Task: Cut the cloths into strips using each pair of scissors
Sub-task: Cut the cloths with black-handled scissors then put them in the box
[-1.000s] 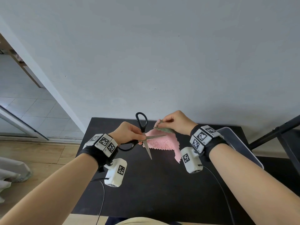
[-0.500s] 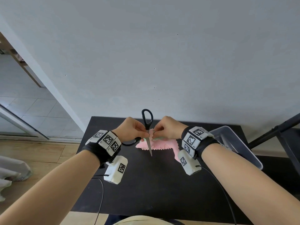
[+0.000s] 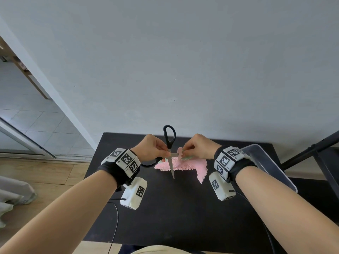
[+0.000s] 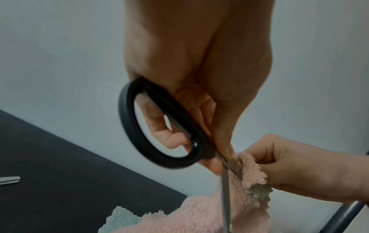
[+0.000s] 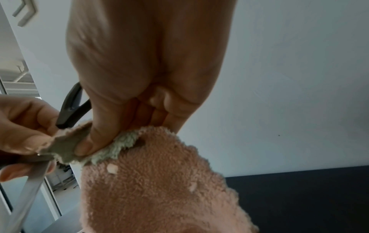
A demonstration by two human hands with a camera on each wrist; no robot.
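Note:
My left hand (image 3: 165,152) grips black-handled scissors (image 3: 169,136) by the pivot. One loop stands up, the other (image 4: 159,126) hangs under my palm. The blades are spread: one blade (image 3: 172,169) points down toward me, the other lies level against the cloth's edge. My right hand (image 3: 184,153) pinches the raised left edge of the pink cloth (image 3: 183,165), thumb on its grey-green underside (image 5: 119,146). The cloth (image 5: 159,189) hangs from that pinch down to the black table (image 3: 183,208).
A clear plastic bin (image 3: 266,162) stands at the table's right edge, close to my right wrist. A black metal stand (image 3: 311,149) rises beyond it. Another scissor blade tip (image 4: 10,179) lies at the far left, and a teal cloth corner (image 4: 121,220) peeks from under the pink one.
My hands have come together over the cloth. The scissors turned so one loop points up, and my right hand has lifted the cloth's edge to the blades.

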